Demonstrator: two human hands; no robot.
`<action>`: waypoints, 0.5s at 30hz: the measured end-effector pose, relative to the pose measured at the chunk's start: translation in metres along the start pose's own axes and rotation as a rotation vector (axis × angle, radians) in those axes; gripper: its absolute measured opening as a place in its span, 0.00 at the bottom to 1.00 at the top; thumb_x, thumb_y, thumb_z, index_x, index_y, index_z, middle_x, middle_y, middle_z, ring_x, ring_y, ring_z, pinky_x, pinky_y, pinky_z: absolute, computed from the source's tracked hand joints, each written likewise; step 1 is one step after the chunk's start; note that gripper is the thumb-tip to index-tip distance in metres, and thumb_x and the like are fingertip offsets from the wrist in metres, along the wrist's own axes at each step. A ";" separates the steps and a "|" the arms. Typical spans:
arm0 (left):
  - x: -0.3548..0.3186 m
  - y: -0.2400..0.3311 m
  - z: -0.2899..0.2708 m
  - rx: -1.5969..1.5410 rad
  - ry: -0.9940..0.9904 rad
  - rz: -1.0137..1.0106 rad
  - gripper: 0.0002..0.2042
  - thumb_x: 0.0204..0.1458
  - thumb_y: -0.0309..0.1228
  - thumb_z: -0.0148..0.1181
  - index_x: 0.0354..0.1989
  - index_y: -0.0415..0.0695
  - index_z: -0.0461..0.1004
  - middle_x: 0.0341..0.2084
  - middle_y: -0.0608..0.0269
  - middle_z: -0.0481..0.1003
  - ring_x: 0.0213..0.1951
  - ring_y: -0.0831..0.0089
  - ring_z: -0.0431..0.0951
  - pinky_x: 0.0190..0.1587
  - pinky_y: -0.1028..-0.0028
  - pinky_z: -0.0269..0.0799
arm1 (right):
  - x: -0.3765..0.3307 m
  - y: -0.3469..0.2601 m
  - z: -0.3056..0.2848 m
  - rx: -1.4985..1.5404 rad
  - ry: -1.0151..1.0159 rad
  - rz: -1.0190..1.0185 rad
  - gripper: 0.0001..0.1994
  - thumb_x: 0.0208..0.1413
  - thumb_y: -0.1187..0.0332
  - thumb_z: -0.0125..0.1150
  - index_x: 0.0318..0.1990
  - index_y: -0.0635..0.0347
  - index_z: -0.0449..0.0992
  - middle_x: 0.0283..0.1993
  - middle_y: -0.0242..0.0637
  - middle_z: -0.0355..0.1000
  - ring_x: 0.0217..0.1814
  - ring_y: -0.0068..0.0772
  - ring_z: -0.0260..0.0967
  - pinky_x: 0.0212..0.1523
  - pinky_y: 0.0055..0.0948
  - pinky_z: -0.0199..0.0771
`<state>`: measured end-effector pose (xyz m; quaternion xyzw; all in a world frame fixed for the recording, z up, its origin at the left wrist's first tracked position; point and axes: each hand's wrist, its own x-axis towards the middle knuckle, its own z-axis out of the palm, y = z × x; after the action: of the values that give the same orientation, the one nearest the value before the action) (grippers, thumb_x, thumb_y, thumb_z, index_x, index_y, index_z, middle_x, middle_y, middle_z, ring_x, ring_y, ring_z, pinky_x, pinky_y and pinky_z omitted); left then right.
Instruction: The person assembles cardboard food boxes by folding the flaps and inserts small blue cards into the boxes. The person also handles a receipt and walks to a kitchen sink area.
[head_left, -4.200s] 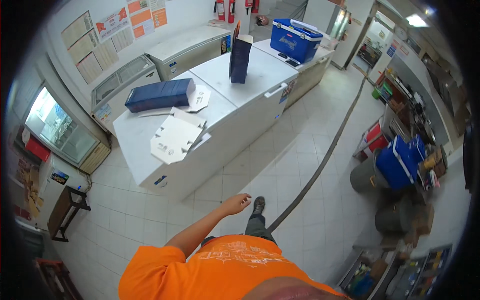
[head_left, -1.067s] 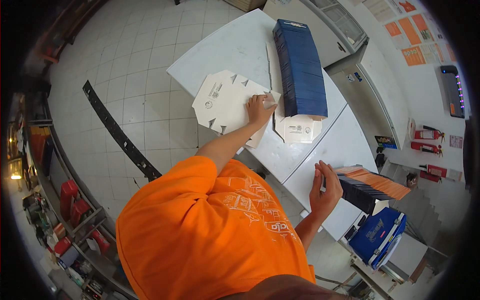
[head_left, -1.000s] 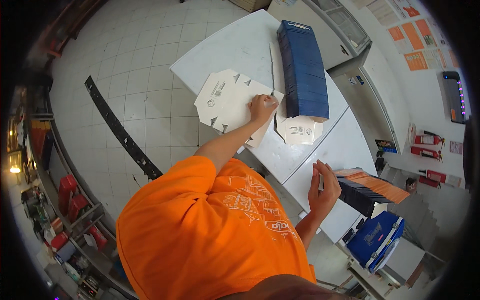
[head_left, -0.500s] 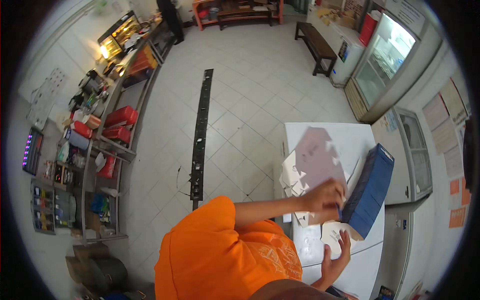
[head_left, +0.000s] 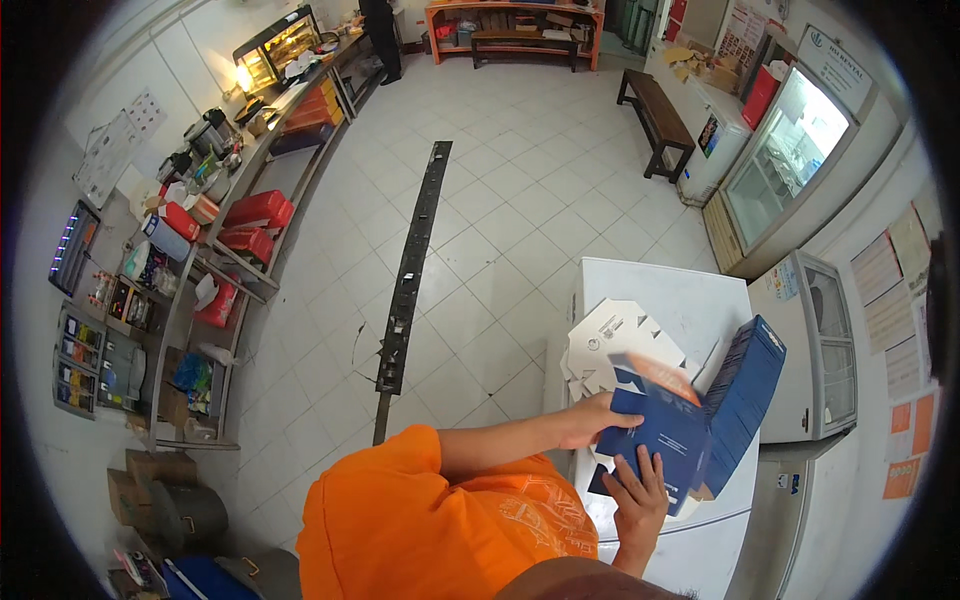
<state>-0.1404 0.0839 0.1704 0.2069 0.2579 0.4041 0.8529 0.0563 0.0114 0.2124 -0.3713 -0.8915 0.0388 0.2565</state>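
My left hand (head_left: pixel 588 420) grips the left edge of a dark blue flat carton blank (head_left: pixel 665 435), its thumb on the printed face. From below, my right hand (head_left: pixel 638 500) holds the same blank, fingers spread over its lower part. An orange-and-white flap (head_left: pixel 655 375) at the blank's upper end is blurred by motion. Just beyond lies a pile of cream-coloured carton blanks (head_left: pixel 615 335), plain side up. To the right of my hands stands a long row of dark blue folded cartons (head_left: pixel 745 410), packed close together.
The work lies on a white chest-like top (head_left: pixel 665 275). Beside it on the right is a glass-fronted cabinet (head_left: pixel 825 350); farther off, a lit display fridge (head_left: pixel 790 140) and a wooden bench (head_left: pixel 655 120). Cluttered shelving (head_left: pixel 265 140) lines the left wall. A person in dark clothes (head_left: pixel 380 40) stands far back.
A cream-coloured blank in my left hand has given way to a blue face held by both hands. My right hand has come up onto it. The whole view has shifted slightly.
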 end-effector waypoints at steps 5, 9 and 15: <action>0.016 -0.048 0.040 -0.282 -0.058 0.284 0.16 0.61 0.30 0.63 0.55 0.42 0.72 0.46 0.66 0.77 0.49 0.75 0.77 0.56 0.70 0.74 | 0.010 -0.026 0.034 0.394 0.880 0.813 0.17 0.67 0.73 0.44 0.57 0.76 0.71 0.63 0.48 0.71 0.67 0.49 0.66 0.67 0.42 0.65; 0.027 -0.037 0.033 -0.060 -0.081 0.386 0.10 0.66 0.30 0.56 0.52 0.43 0.72 0.45 0.68 0.78 0.45 0.81 0.78 0.51 0.75 0.76 | 0.019 -0.019 0.020 0.170 0.377 0.564 0.20 0.69 0.73 0.39 0.66 0.64 0.65 0.72 0.54 0.59 0.74 0.53 0.58 0.73 0.43 0.58; 0.020 -0.023 0.047 -0.229 0.033 0.168 0.15 0.71 0.42 0.46 0.48 0.44 0.74 0.40 0.69 0.77 0.40 0.80 0.78 0.45 0.78 0.78 | -0.004 -0.004 0.018 0.118 0.113 0.519 0.24 0.56 0.82 0.56 0.61 0.60 0.75 0.70 0.54 0.59 0.72 0.59 0.60 0.67 0.49 0.67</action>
<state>-0.0879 0.0795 0.1893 0.1224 0.2061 0.5041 0.8297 0.0476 0.0082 0.1966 -0.5732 -0.7471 0.1343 0.3086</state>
